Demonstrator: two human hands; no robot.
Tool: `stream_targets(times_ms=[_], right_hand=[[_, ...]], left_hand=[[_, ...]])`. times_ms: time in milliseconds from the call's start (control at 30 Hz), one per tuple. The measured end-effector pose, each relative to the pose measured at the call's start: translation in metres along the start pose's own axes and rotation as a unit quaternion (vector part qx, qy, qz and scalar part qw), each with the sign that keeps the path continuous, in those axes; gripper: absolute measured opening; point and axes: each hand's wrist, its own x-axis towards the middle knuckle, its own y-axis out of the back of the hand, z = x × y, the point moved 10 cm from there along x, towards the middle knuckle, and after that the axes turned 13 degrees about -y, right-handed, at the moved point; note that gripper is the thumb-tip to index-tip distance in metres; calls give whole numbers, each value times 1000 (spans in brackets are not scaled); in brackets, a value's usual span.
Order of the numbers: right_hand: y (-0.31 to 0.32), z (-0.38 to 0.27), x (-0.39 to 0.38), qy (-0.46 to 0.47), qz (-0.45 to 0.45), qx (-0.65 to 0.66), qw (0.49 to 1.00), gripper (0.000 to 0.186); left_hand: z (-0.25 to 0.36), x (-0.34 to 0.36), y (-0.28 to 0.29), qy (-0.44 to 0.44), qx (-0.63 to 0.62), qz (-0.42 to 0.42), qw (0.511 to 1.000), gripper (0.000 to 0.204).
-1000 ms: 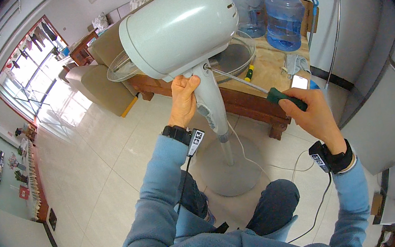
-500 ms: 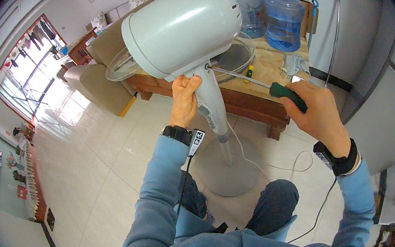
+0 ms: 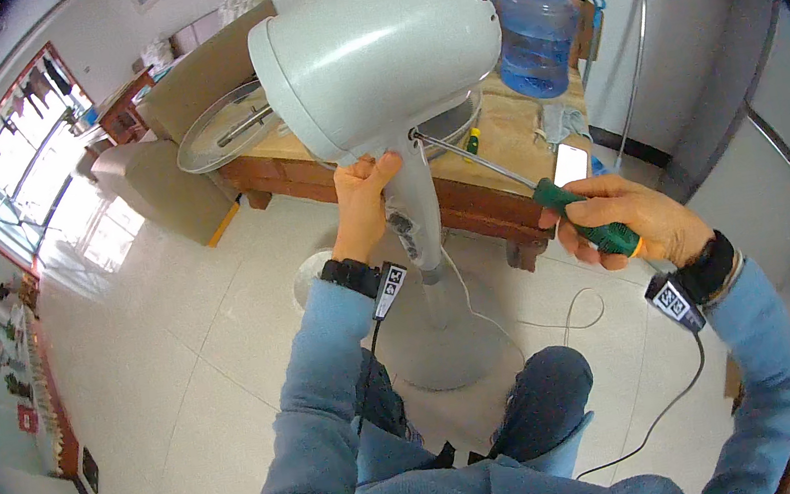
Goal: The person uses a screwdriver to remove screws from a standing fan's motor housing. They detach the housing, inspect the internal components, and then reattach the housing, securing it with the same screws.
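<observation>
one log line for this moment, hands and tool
left hand: grips fan motor housing underside | right hand: holds green screwdriver | tip: at housing base

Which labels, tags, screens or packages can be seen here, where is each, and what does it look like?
Left wrist tag: small rectangular black-and-white patterned marker hanging off the wristband.
Right wrist tag: similar black-and-white square marker on the wristband.
Phone: on the wooden table, rectangular, its screen lit white.
Water jug: blue, translucent, on the table; no label discernible.
</observation>
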Motion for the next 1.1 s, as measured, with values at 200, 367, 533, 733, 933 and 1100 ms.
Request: stream_targets(times_ms=[200,367,533,733,933,1100], right_hand=[[-34,-81,-47,296,402,-748,437,36],[-58,-102,-80,368,455,-757,289,40],[11,-71,-40,18,318,-533,784,27],[-41,-113,-51,160,433,-802,378,28],[-73,-118,-78,339,473,-799,155,32],[2,-79,-42,137,401,-653,628,21]], left_hand=[[2,1,-6,-24,-35,-19,999,19],[-4,1,-10,14,-52,-44,998,35],[-6,5,-13,5,-58,-56,997,37],[-8,2,-15,3,-49,-62,997,34],[0,4,-23,2,-46,-83,995,35],[4,2,-28,3,-63,-92,994,52]])
